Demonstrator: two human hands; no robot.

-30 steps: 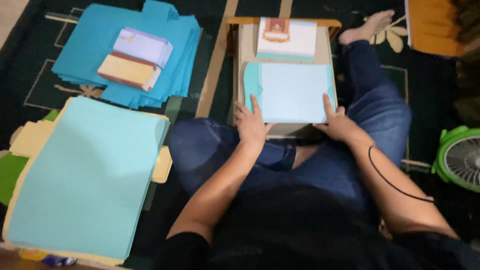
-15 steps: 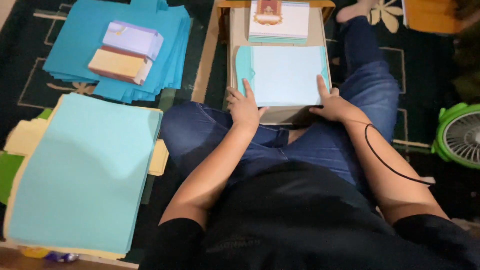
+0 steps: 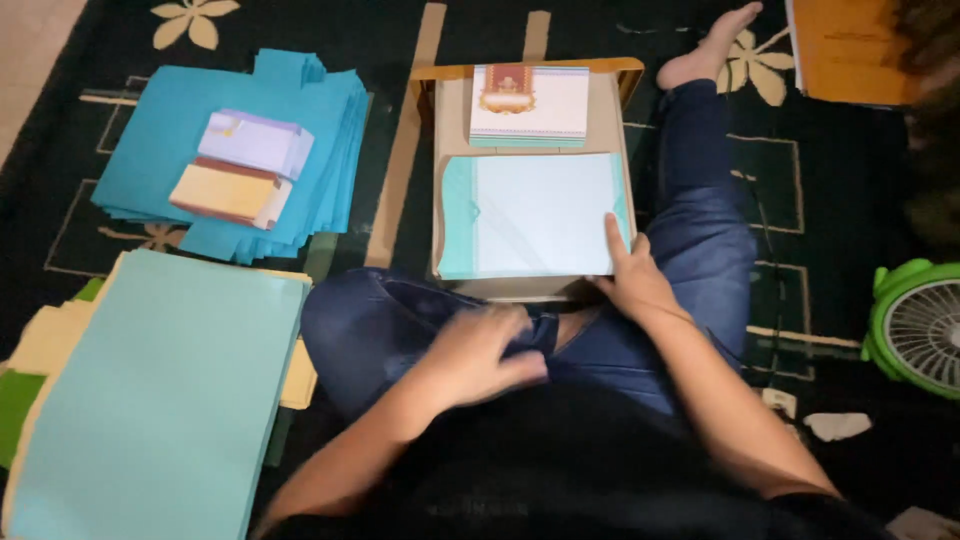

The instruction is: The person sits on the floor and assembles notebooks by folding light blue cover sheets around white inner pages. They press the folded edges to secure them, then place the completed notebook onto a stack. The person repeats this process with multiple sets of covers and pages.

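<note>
A tall stack of pale blue sheets point(image 3: 160, 390) lies left of a seated person; darker blue folded sheets point(image 3: 300, 140) carry small packets point(image 3: 240, 170). On the low wooden table point(image 3: 450, 110), the right hand point(image 3: 632, 282) presses a light blue envelope point(image 3: 530, 215), fingers flat; the left hand point(image 3: 480, 355), blurred, hangs loose over the lap.

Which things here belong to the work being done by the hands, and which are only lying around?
In the work:
- right hand, pressing on the pale sheet
- left hand, blurred, over the lap
- board under the sheet
- card stack on the board

Lying about:
- big pale sheets
- blue pile
- green fan
- orange board
</note>
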